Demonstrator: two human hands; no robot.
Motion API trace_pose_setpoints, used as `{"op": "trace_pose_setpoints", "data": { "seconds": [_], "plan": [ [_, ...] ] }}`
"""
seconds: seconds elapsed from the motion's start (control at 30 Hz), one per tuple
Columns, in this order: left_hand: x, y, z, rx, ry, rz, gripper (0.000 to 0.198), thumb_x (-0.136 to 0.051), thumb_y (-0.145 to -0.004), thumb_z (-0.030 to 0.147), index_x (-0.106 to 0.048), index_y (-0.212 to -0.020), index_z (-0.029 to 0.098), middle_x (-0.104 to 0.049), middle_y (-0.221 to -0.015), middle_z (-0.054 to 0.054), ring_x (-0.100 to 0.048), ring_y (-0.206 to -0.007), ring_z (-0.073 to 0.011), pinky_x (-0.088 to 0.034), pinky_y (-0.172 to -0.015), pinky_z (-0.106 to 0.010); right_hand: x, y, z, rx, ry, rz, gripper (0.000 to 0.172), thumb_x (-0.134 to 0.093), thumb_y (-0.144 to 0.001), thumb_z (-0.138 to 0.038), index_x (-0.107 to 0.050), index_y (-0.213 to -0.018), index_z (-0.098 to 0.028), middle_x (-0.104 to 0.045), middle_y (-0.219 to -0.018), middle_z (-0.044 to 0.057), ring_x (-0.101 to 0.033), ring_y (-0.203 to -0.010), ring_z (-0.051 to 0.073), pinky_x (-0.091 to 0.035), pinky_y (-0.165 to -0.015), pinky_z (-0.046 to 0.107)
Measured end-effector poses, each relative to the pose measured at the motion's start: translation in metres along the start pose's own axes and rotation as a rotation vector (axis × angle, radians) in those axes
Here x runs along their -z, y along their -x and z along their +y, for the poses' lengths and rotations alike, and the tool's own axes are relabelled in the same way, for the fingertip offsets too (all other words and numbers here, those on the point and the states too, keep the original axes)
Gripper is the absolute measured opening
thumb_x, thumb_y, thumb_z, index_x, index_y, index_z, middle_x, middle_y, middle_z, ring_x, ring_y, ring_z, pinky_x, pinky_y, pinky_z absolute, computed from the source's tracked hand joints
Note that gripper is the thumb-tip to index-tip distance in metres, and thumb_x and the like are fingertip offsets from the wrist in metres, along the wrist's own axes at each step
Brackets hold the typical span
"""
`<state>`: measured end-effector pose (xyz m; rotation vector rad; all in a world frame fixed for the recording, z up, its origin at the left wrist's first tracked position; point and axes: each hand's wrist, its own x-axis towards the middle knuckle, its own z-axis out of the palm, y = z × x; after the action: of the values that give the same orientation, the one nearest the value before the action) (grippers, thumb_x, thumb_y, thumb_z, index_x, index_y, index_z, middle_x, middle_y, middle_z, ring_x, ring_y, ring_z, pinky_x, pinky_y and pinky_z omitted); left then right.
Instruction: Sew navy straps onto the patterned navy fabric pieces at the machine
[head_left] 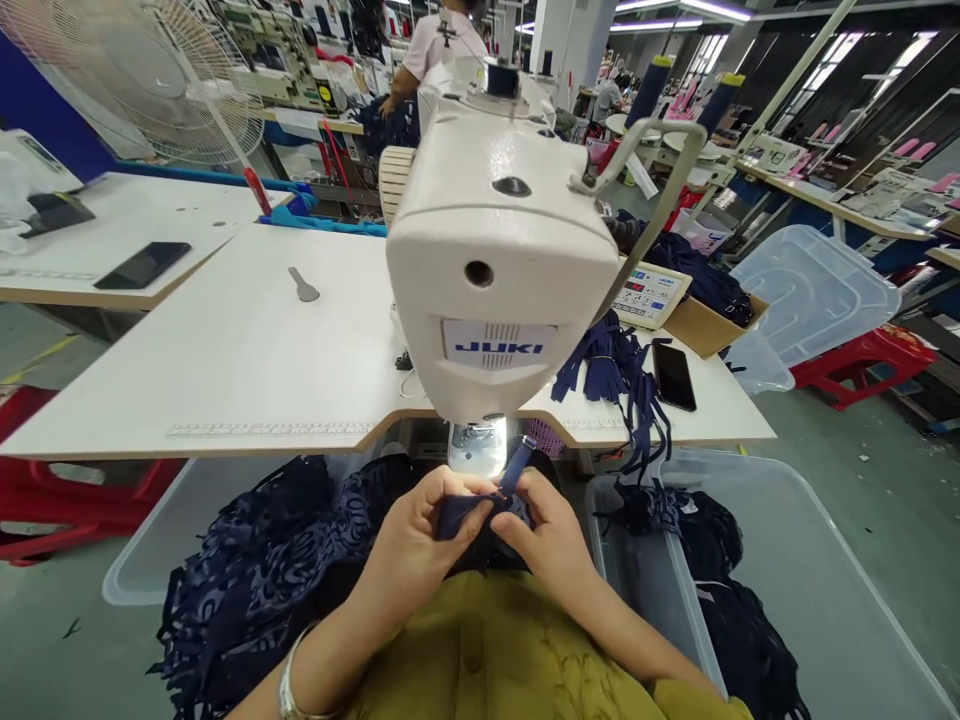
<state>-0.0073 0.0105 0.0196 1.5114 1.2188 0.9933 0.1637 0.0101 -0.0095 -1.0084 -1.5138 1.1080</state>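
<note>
Navy fabric strip (461, 515) sits just below the white sewing machine (499, 250), with a heap of navy pieces (255, 570) at its left, the left hand (412, 550) and right hand (551, 548) both pinching it, these 2 nearly touching, and a clear bin (810, 580) at the right.

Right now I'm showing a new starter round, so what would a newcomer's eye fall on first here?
The big white sewing machine dominates the middle, looming over the pale table. Just below it, the left hand and right hand pinch a small navy strip between them. A heap of navy fabric spills over the clear bin at lower left, and a second bin sits at lower right.
</note>
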Motion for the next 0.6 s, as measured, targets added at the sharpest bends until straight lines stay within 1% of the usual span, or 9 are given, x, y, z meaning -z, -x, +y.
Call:
{"op": "trace_pose_setpoints", "data": {
  "seconds": [0.07, 0.13, 0.17, 0.23, 0.3, 0.37, 0.43, 0.5, 0.6],
  "plan": [
    [-0.003, 0.001, 0.0, -0.046, -0.018, 0.014, 0.012, -0.061, -0.083, 0.028, -0.055, -0.075, 0.021, -0.07, -0.09, 0.002, -0.064, -0.078, -0.0094, -0.05, -0.07, -0.018, -0.008, -0.001, 0.002, 0.008, -0.12, 0.106, 0.017, -0.067, -0.083, -0.035, -0.062, -0.096, -0.026, -0.056, -0.092, 0.0, -0.058, -0.082, 0.014, -0.047, -0.072, 0.025],
    [-0.006, 0.002, 0.0, -0.098, -0.05, 0.036, 0.011, -0.06, -0.084, 0.026, -0.055, -0.075, 0.021, -0.071, -0.09, 0.002, -0.065, -0.077, -0.0092, -0.05, -0.07, -0.018, -0.013, -0.002, 0.001, 0.082, -0.14, 0.19, 0.007, -0.067, -0.084, -0.026, -0.062, -0.089, -0.026, -0.054, -0.089, -0.001, -0.057, -0.08, 0.012, -0.047, -0.071, 0.023],
    [-0.008, 0.002, 0.001, -0.131, -0.072, 0.053, 0.01, -0.059, -0.084, 0.024, -0.055, -0.075, 0.021, -0.071, -0.09, 0.002, -0.065, -0.079, -0.0093, -0.05, -0.07, -0.018, -0.015, -0.003, 0.001, 0.131, -0.126, 0.224, 0.006, -0.066, -0.084, -0.022, -0.062, -0.086, -0.026, -0.054, -0.088, -0.002, -0.057, -0.08, 0.012, -0.047, -0.071, 0.023],
    [-0.01, 0.003, 0.001, -0.202, -0.125, 0.097, 0.008, -0.059, -0.084, 0.02, -0.056, -0.077, 0.022, -0.071, -0.092, 0.002, -0.066, -0.082, -0.0091, -0.05, -0.073, -0.017, -0.018, -0.005, 0.001, 0.218, -0.111, 0.281, 0.009, -0.065, -0.084, -0.017, -0.062, -0.084, -0.026, -0.057, -0.087, -0.002, -0.057, -0.082, 0.012, -0.047, -0.073, 0.024],
    [-0.011, 0.005, 0.001, -0.277, -0.17, 0.152, 0.008, -0.058, -0.084, 0.017, -0.055, -0.078, 0.022, -0.07, -0.094, 0.001, -0.066, -0.084, -0.0087, -0.05, -0.075, -0.017, -0.02, -0.005, 0.002, 0.271, -0.124, 0.327, 0.011, -0.065, -0.084, -0.015, -0.062, -0.084, -0.026, -0.058, -0.087, -0.001, -0.058, -0.081, 0.013, -0.048, -0.072, 0.025],
    [-0.012, 0.006, 0.0, -0.339, -0.194, 0.196, 0.011, -0.059, -0.083, 0.015, -0.054, -0.076, 0.022, -0.069, -0.095, 0.001, -0.065, -0.085, -0.008, -0.049, -0.075, -0.016, -0.02, -0.005, 0.005, 0.317, -0.111, 0.339, 0.011, -0.065, -0.084, -0.015, -0.062, -0.084, -0.026, -0.059, -0.085, -0.001, -0.058, -0.079, 0.014, -0.048, -0.069, 0.027],
    [-0.012, 0.007, -0.002, -0.375, -0.202, 0.204, 0.012, -0.059, -0.083, 0.013, -0.053, -0.076, 0.021, -0.068, -0.092, 0.002, -0.065, -0.082, -0.0072, -0.049, -0.073, -0.016, -0.02, -0.005, 0.007, 0.348, -0.077, 0.317, 0.01, -0.065, -0.084, -0.015, -0.063, -0.083, -0.026, -0.06, -0.082, -0.001, -0.058, -0.077, 0.015, -0.048, -0.069, 0.028],
    [-0.011, 0.006, -0.004, -0.395, -0.205, 0.196, 0.012, -0.058, -0.083, 0.012, -0.054, -0.077, 0.022, -0.068, -0.09, 0.002, -0.065, -0.08, -0.0066, -0.05, -0.072, -0.015, -0.018, -0.004, 0.008, 0.347, -0.049, 0.288, 0.011, -0.065, -0.084, -0.015, -0.063, -0.082, -0.026, -0.061, -0.081, -0.001, -0.058, -0.077, 0.014, -0.048, -0.069, 0.028],
    [-0.011, 0.005, -0.008, -0.423, -0.202, 0.198, 0.012, -0.059, -0.082, 0.011, -0.055, -0.081, 0.022, -0.069, -0.091, 0.002, -0.066, -0.084, -0.0071, -0.051, -0.074, -0.015, -0.017, -0.003, 0.007, 0.325, -0.039, 0.287, 0.014, -0.065, -0.083, -0.012, -0.063, -0.082, -0.026, -0.062, -0.08, -0.002, -0.058, -0.077, 0.013, -0.048, -0.07, 0.027]
  ]
}}
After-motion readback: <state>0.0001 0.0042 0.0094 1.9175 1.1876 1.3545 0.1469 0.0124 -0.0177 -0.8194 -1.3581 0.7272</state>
